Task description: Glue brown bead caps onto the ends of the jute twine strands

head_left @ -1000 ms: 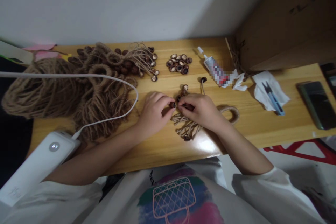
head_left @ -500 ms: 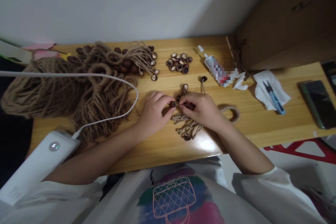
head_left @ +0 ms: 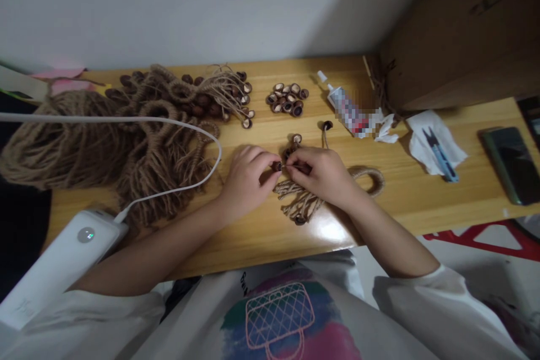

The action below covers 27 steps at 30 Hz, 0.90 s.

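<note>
My left hand [head_left: 247, 180] pinches a small brown nut shell [head_left: 277, 166] at the middle of the wooden table [head_left: 261, 236]. Opposite it, my right hand [head_left: 323, 174] pinches a thin jute strand against that shell. Under both hands lies a jute tassel piece [head_left: 300, 205] with a wrapped loop [head_left: 373, 180] sticking out to the right. More shells [head_left: 297, 139] on strands lie just beyond my fingers.
A small pile of nut shells [head_left: 287, 99] and a glue tube [head_left: 348, 112] sit further back. Finished jute tassels [head_left: 169, 124] and a twine bundle [head_left: 54, 140] fill the left. Blue snips [head_left: 439, 153] lie on tissue, a phone [head_left: 512, 164] at the right, a white power bank [head_left: 54, 264] with cable at lower left.
</note>
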### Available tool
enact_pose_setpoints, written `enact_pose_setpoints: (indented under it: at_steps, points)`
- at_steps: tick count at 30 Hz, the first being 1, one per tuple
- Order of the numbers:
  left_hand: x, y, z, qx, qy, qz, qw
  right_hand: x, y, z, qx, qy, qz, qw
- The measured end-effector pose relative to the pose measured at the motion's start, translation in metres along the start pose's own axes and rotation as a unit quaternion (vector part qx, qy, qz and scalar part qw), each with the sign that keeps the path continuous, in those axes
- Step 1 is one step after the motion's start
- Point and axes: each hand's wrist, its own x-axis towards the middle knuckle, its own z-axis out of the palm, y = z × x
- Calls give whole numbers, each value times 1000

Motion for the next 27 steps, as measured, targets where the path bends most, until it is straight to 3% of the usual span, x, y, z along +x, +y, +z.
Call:
enact_pose_setpoints:
  at_steps: [6,22,27]
  points:
    - [0,0,0,6,-1,2,1000,0,-1,-1,-19,-23,-5,1000]
    - [0,-1,1,7,2,6,1000,1,0,2,-15,3,10,1000]
    - [0,-1,1,7,3,11,1000,0,0,1,-25,-20,-9,999]
